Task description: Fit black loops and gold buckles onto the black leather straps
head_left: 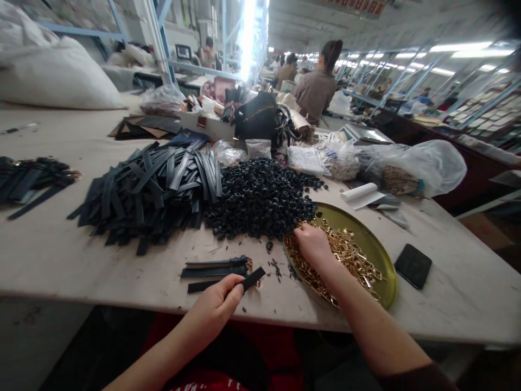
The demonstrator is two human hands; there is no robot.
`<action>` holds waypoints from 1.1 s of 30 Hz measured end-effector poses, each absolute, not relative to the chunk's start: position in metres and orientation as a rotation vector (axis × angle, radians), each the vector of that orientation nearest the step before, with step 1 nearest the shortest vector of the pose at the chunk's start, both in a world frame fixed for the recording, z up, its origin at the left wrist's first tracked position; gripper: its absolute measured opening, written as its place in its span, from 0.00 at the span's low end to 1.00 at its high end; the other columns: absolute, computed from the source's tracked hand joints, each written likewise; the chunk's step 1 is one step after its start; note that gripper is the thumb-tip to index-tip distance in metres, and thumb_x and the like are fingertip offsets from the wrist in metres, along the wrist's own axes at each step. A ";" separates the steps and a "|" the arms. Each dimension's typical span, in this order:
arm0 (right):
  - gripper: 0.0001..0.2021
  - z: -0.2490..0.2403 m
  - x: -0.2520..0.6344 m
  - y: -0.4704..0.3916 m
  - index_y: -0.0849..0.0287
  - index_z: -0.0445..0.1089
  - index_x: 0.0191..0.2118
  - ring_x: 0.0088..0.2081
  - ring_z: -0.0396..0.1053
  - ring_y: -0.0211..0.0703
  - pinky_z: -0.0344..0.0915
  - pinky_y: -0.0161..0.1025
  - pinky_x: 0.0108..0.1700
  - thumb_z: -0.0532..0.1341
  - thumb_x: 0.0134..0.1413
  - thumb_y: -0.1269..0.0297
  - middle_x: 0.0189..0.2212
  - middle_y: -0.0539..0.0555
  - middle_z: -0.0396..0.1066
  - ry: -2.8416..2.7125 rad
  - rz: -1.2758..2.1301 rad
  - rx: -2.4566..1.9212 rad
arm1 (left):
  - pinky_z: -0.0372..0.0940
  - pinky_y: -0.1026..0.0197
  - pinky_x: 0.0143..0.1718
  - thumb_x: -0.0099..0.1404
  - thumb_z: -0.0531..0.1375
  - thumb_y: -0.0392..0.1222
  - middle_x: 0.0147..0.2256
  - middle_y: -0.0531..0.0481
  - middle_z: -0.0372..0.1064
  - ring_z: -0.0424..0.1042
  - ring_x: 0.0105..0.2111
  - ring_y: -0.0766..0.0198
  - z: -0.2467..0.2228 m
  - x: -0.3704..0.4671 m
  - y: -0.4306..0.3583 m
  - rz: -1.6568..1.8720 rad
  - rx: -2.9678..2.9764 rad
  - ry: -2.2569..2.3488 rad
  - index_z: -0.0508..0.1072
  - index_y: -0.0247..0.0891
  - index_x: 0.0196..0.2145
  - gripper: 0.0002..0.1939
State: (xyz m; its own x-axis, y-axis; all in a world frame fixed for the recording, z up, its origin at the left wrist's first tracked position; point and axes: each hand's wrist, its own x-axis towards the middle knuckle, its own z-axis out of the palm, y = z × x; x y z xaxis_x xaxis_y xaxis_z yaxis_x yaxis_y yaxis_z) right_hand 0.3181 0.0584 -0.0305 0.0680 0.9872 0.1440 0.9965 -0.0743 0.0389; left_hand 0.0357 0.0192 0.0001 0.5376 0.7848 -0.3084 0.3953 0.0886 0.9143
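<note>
Near the table's front edge, my left hand [222,298] pinches a dark strap [253,278] between thumb and fingers, its free end pointing right. Just beyond it lie several finished-looking straps [215,270] with gold-coloured hardware at their right ends. My right hand [312,244] is closed over the left part of a round gold tray [362,217] holding many gold metal buckles [354,260]; whatever its fingers grip is hidden. A heap of small black loops [260,195] rises right behind that hand. To its left is a large pile of dark straps [150,184].
A black phone [413,266] lies right of the tray. Clear plastic bags [431,163], a black bag [256,117] and a box [211,127] crowd the back. More straps [32,176] and a white sack [61,76] are at left. A person [315,87] is farther off.
</note>
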 end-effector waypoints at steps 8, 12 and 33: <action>0.08 -0.020 0.292 0.030 0.61 0.66 0.26 0.29 0.64 0.41 0.57 0.36 0.31 0.55 0.53 0.65 0.27 0.55 0.67 -1.852 0.138 -2.071 | 0.53 0.67 0.23 0.62 0.47 0.47 0.19 0.57 0.58 0.59 0.21 0.68 0.006 0.041 0.019 0.364 1.661 1.026 0.66 0.38 0.29 0.13; 0.14 -0.005 0.241 -0.002 0.60 0.64 0.27 0.23 0.62 0.37 0.59 0.35 0.27 0.59 0.48 0.52 0.20 0.49 0.65 -1.278 0.982 -1.670 | 0.50 0.67 0.22 0.62 0.47 0.46 0.19 0.57 0.59 0.60 0.20 0.68 0.000 0.048 0.019 0.434 1.763 1.095 0.66 0.38 0.29 0.13; 0.12 -0.018 0.143 -0.058 0.57 0.70 0.33 0.30 0.67 0.36 0.62 0.33 0.35 0.68 0.38 0.64 0.29 0.48 0.72 -0.544 1.466 -1.094 | 0.57 0.65 0.33 0.59 0.50 0.38 0.30 0.52 0.66 0.63 0.31 0.65 0.002 0.018 -0.026 0.609 1.627 1.023 0.65 0.35 0.33 0.07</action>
